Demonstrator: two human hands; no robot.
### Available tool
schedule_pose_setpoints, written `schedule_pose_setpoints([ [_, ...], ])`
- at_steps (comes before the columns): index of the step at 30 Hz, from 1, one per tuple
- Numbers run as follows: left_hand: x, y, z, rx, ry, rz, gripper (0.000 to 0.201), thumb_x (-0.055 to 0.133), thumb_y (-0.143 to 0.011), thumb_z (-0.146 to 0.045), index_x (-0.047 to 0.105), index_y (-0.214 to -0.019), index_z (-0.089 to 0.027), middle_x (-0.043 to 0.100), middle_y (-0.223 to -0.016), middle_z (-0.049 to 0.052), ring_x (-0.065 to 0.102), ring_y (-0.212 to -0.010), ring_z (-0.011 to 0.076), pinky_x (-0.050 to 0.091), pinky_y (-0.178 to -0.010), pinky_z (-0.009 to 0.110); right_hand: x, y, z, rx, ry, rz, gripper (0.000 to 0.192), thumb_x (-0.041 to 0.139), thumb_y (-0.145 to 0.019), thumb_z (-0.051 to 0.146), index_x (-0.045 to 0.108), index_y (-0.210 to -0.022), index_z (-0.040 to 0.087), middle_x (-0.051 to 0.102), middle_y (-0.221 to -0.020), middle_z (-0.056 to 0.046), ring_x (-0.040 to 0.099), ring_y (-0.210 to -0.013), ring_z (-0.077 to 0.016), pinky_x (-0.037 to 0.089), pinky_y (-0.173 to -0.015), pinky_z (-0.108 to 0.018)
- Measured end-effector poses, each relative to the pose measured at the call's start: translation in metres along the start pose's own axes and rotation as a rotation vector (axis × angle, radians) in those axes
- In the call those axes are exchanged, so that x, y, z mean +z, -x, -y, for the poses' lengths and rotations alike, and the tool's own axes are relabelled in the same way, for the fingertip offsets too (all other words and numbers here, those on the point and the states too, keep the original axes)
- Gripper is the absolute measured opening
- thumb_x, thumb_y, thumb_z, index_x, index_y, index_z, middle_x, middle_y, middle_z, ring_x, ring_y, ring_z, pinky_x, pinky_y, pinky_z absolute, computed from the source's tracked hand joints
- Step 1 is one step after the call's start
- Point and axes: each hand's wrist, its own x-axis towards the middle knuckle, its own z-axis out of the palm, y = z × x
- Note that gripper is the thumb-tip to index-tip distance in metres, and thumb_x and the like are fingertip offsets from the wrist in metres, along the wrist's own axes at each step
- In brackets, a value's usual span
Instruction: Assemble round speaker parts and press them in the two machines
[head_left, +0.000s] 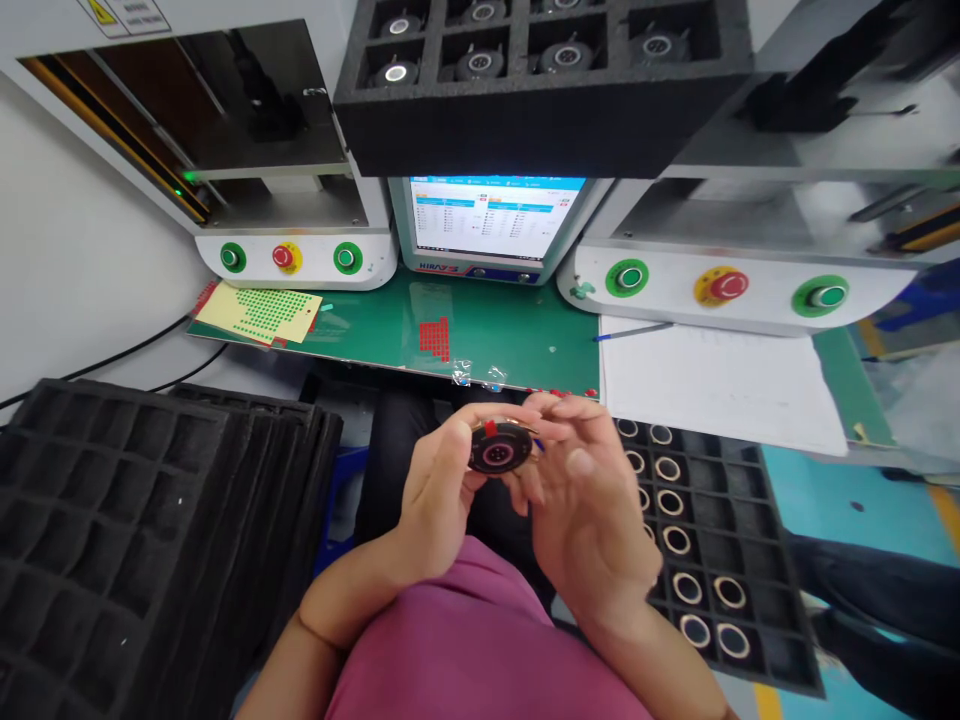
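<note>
A small round black part (500, 449) with a gold rim, a pinkish ring on its face and a red sticker at its top edge is held up in front of my body. My left hand (435, 495) grips it from the left and below. My right hand (585, 500) pinches its right edge with thumb and fingers. Just right of my hands lies a black foam tray (750, 560) holding several ring-shaped parts in its pockets.
Empty black foam trays (127, 540) are stacked at my left. A green mat (517, 335) carries red stickers (434, 337), a yellow sheet of green dots (259, 312) and white paper (720, 385). Behind stand a monitor (491, 222), two machines with buttons, and an overhead foam tray (540, 90).
</note>
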Motion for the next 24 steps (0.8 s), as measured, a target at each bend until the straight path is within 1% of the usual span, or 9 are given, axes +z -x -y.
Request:
schedule_pose_setpoints([
  [2, 0.0, -0.003, 0.003, -0.019, 0.022, -0.024, 0.05, 0.037, -0.098, -0.054, 0.067, -0.099, -0.014, 0.072, -0.095, 0.012, 0.061, -0.056, 0.013, 0.047, -0.048, 0.024, -0.003, -0.003, 0.002, -0.057, -0.02, -0.08, 0.022, 0.076, -0.07, 0.034, 0.062, -0.084, 0.026, 0.06, -0.092, 0.001, 0.054, -0.067, -0.0107, 0.048, -0.06, -0.024],
  [4, -0.001, -0.006, 0.004, -0.033, 0.025, -0.054, 0.051, 0.041, -0.095, -0.059, 0.064, -0.098, -0.014, 0.072, -0.089, 0.011, 0.058, -0.051, 0.0114, 0.045, -0.044, 0.023, -0.005, -0.007, 0.002, -0.089, -0.05, -0.121, 0.016, 0.075, -0.07, 0.028, 0.064, -0.081, 0.025, 0.061, -0.088, 0.0, 0.057, -0.078, -0.0128, 0.05, -0.071, -0.025],
  [6, -0.002, -0.009, 0.005, -0.029, 0.005, -0.067, 0.046, 0.052, -0.091, -0.059, 0.061, -0.098, -0.015, 0.072, -0.083, 0.009, 0.056, -0.049, 0.0106, 0.043, -0.043, 0.021, -0.008, -0.011, 0.002, -0.079, -0.094, -0.105, 0.013, 0.073, -0.07, 0.027, 0.065, -0.08, 0.025, 0.063, -0.087, 0.0, 0.059, -0.082, -0.0135, 0.05, -0.075, -0.026],
  [8, -0.002, -0.011, 0.005, -0.013, -0.069, -0.082, 0.037, 0.06, -0.088, -0.051, 0.059, -0.096, -0.015, 0.071, -0.083, 0.007, 0.055, -0.05, 0.0094, 0.042, -0.043, 0.02, -0.01, -0.016, 0.002, -0.039, -0.144, -0.087, 0.012, 0.072, -0.071, 0.03, 0.065, -0.08, 0.025, 0.064, -0.087, -0.001, 0.06, -0.086, -0.0152, 0.051, -0.078, -0.028],
  [11, -0.001, -0.012, 0.007, 0.022, -0.262, -0.144, 0.028, 0.058, -0.092, -0.043, 0.059, -0.092, -0.015, 0.069, -0.079, 0.005, 0.052, -0.049, 0.0078, 0.042, -0.044, 0.019, -0.011, -0.02, 0.001, 0.009, -0.198, -0.087, 0.013, 0.073, -0.071, 0.031, 0.066, -0.079, 0.024, 0.066, -0.088, -0.001, 0.063, -0.089, -0.0164, 0.052, -0.082, -0.031],
  [14, -0.001, -0.009, 0.01, 0.064, -0.428, -0.153, 0.027, 0.049, -0.097, -0.041, 0.06, -0.094, -0.016, 0.058, -0.062, -0.001, 0.048, -0.047, 0.0078, 0.039, -0.045, 0.019, -0.008, -0.019, 0.0, 0.013, -0.176, -0.024, 0.016, 0.075, -0.07, 0.028, 0.067, -0.083, 0.025, 0.07, -0.092, -0.002, 0.065, -0.09, -0.0171, 0.054, -0.076, -0.029],
  [17, -0.004, -0.004, 0.013, 0.149, -0.563, -0.1, 0.022, 0.047, -0.099, -0.036, 0.059, -0.099, -0.018, 0.05, -0.061, -0.004, 0.044, -0.05, 0.0082, 0.038, -0.049, 0.021, -0.004, -0.012, -0.001, 0.023, -0.142, 0.072, 0.016, 0.074, -0.073, 0.026, 0.066, -0.087, 0.025, 0.072, -0.097, -0.002, 0.067, -0.089, -0.0177, 0.054, -0.064, -0.025],
  [20, -0.005, 0.0, 0.013, 0.232, -0.652, -0.055, 0.015, 0.046, -0.099, -0.031, 0.056, -0.1, -0.02, 0.058, -0.072, -0.001, 0.05, -0.059, 0.0092, 0.042, -0.057, 0.022, -0.004, -0.006, -0.001, 0.053, -0.142, 0.141, 0.017, 0.073, -0.076, 0.025, 0.065, -0.09, 0.026, 0.073, -0.101, -0.001, 0.068, -0.091, -0.0165, 0.053, -0.06, -0.021],
  [24, -0.002, 0.0, 0.007, 0.265, -0.718, 0.005, 0.016, 0.044, -0.099, -0.025, 0.058, -0.103, -0.019, 0.068, -0.091, 0.004, 0.063, -0.075, 0.0123, 0.05, -0.067, 0.024, -0.004, -0.001, -0.001, 0.056, -0.136, 0.161, 0.016, 0.071, -0.078, 0.024, 0.063, -0.092, 0.026, 0.073, -0.101, 0.0, 0.069, -0.085, -0.014, 0.055, -0.064, -0.022],
])
